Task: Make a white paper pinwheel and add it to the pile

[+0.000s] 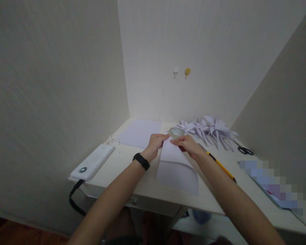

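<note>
White paper sheet (177,178), one: doubled over, at the bench (122,166) front; far end pinched by the left hand (156,144) and right hand (187,144), close together. Tape roll (177,137), one: just beyond. Folded-paper pieces (211,126), several: far right. Scissors (245,150), one pair: black-handled.

Yellow hook (187,71) beside white hook (175,71)
</note>
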Demonstrator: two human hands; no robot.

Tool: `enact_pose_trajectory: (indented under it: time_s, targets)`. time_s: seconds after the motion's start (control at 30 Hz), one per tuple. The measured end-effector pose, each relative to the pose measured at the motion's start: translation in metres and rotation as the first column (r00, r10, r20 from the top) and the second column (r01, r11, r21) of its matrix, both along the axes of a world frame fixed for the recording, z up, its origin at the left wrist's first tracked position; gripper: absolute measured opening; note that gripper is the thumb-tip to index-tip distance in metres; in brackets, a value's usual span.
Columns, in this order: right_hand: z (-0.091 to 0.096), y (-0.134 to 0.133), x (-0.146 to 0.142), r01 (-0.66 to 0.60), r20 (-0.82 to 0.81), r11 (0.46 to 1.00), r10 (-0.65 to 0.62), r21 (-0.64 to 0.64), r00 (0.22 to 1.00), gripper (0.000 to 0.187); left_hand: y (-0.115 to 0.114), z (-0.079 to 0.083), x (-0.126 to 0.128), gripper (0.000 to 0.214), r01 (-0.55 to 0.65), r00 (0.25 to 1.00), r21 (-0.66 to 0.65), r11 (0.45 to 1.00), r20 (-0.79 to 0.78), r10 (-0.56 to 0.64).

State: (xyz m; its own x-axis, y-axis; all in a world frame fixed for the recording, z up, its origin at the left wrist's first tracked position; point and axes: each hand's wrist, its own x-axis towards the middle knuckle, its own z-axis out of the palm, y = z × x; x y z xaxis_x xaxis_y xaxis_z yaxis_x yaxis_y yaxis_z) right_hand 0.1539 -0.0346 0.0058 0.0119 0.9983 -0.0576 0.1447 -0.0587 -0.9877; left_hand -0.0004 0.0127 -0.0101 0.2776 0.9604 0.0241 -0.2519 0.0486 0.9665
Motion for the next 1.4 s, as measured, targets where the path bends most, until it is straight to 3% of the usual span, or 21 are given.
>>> enact_pose_trajectory:
  time_s: [0.13, 0.47, 0.8, 1.17, 1.4]
  targets:
    - [-0.004, 0.001, -0.003, -0.006, -0.013, 1.0, 0.006, -0.016, 1.0, 0.038, 0.007, -0.005, -0.002, 0.034, -0.054, 0.998, 0.0, 0.999, 0.021, 0.054]
    - [-0.011, -0.007, -0.005, 0.05, -0.075, 0.998, -0.052, -0.029, 0.996, 0.037, 0.007, -0.008, 0.001, 0.03, -0.061, 0.998, 0.009, 0.998, 0.002, 0.061]
    - [-0.032, -0.001, -0.012, 0.131, -0.236, 0.991, -0.137, -0.04, 0.962, 0.027, 0.016, -0.013, -0.006, 0.034, -0.087, 0.996, 0.015, 0.996, -0.015, 0.087]
    - [-0.031, -0.001, -0.01, 0.153, -0.225, 0.988, -0.153, -0.017, 0.962, 0.032, 0.016, -0.012, -0.006, 0.042, -0.112, 0.993, 0.074, 0.991, -0.028, 0.114]
    - [-0.029, 0.0, -0.008, 0.237, -0.022, 0.963, -0.236, 0.132, 0.972, 0.035, 0.018, -0.015, -0.01, 0.058, -0.051, 0.992, 0.137, 0.989, -0.108, 0.066]
